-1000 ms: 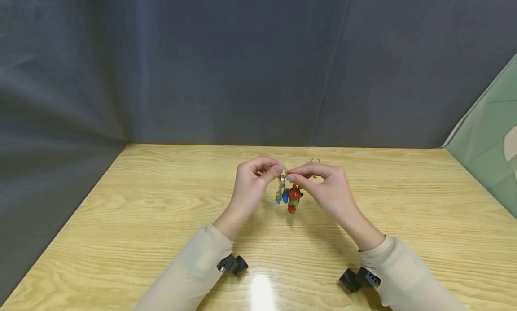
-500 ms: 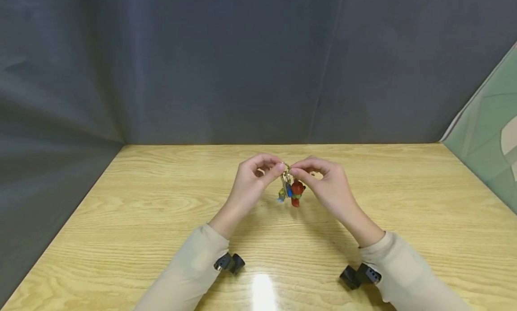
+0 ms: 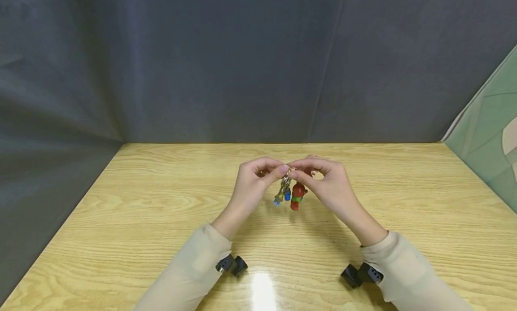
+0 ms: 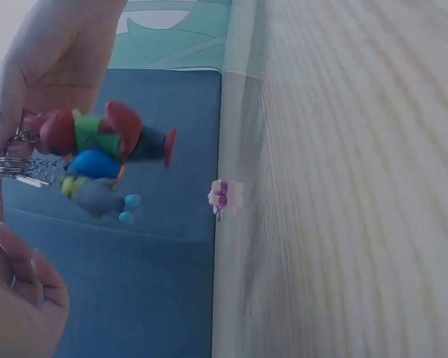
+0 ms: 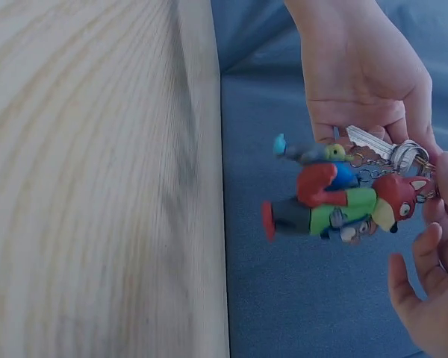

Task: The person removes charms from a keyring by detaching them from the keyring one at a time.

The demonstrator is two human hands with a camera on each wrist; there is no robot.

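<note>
Pinching the key ring (image 3: 289, 171) from both sides, my left hand (image 3: 252, 185) at 9 o'clock, right hand (image 3: 328, 185) at 3; figurine charms (image 3: 296, 195) dangle above the tabletop (image 3: 121, 203). I judge it's mid ring-prying; next needs steady fingertip spread.

You are in a staged recording booth rather than a lived-in room. The light wooden table (image 3: 141, 221) in front of you carries a glare spot from an overhead lamp near its front edge. Dark grey fabric backdrop (image 3: 226, 64) hangs straight behind the table's far edge and wraps round its left side, showing creases and seams. To the right of the table, a pale green panel (image 3: 490, 140) with a printed pattern leans in. Small black cameras (image 3: 232, 264) sit strapped at your wrists, just above the table's front.
</note>
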